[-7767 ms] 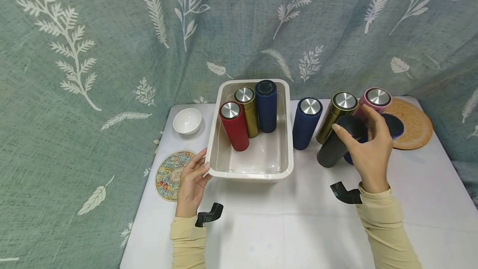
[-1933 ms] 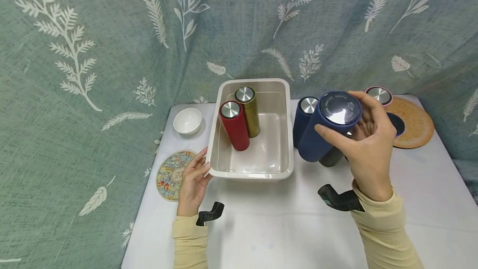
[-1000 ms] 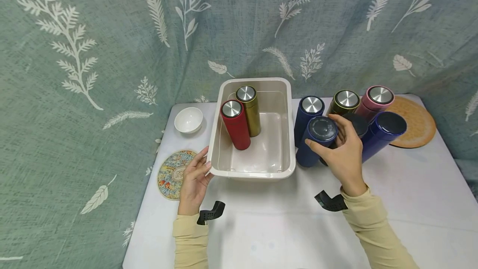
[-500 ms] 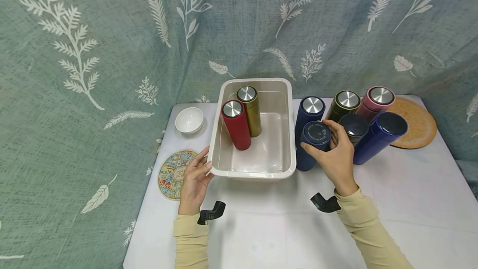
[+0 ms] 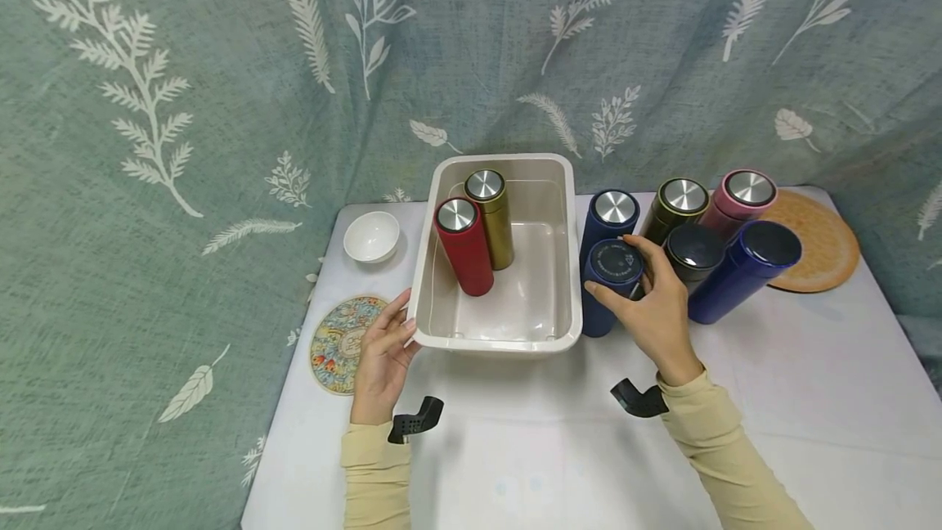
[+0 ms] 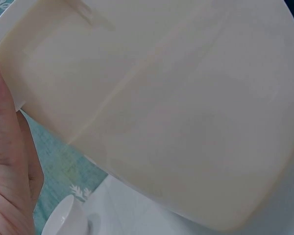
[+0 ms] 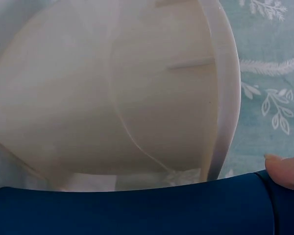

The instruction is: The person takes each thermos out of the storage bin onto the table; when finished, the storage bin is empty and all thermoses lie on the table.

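My right hand (image 5: pixel 653 309) grips the upper end of a navy vacuum flask (image 5: pixel 602 321), thumb on one side and fingers on the other. The flask stands upright just right of the beige plastic bin (image 5: pixel 508 345), in front of another navy flask (image 5: pixel 613 215). In the right wrist view, the gripped flask (image 7: pixel 137 210) runs across the bottom, with the thumb near its seam. My left hand (image 5: pixel 384 358) holds the bin's front left corner by the rim; its fingers (image 6: pixel 7 142) show in the left wrist view. A red flask (image 5: pixel 467 256) and a gold flask (image 5: pixel 499 227) stand inside the bin.
Right of my right hand stand an olive flask (image 5: pixel 677 201), a black flask (image 5: pixel 692 252), a pink flask (image 5: pixel 742 199) and a glossy blue flask (image 5: pixel 736 276). An orange round mat (image 5: pixel 824 244) lies behind them. A white bowl (image 5: pixel 371 237) and patterned coaster (image 5: pixel 340 346) are at left.
The navy flask from the bin's back right has come out in my right hand and now stands right of the bin. Earlier that hand was at the black flask. My left hand stays put.
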A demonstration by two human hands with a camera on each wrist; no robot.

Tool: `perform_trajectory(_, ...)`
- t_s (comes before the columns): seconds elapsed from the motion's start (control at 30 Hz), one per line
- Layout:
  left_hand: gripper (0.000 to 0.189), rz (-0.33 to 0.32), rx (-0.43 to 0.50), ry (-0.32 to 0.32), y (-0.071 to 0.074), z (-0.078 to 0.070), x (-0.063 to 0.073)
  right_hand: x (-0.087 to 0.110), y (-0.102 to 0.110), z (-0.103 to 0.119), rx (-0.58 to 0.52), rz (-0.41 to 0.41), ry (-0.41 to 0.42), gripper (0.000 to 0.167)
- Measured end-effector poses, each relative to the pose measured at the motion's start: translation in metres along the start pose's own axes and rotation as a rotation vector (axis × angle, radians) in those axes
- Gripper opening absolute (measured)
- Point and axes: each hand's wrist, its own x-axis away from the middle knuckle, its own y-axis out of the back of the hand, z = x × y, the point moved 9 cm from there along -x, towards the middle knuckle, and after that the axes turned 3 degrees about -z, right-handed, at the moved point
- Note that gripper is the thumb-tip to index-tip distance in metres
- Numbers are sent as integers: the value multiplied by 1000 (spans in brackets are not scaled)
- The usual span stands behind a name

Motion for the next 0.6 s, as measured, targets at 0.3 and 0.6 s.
perform_trajectory(0.3, 57, 1, 7, 2, 0, 1, 1, -3, 6, -2, 21, -41, -9, 75)
perform_trajectory(0.6, 56, 6, 10, 0, 0, 1, -1, -2, 3, 6, 91, -9, 28, 76)
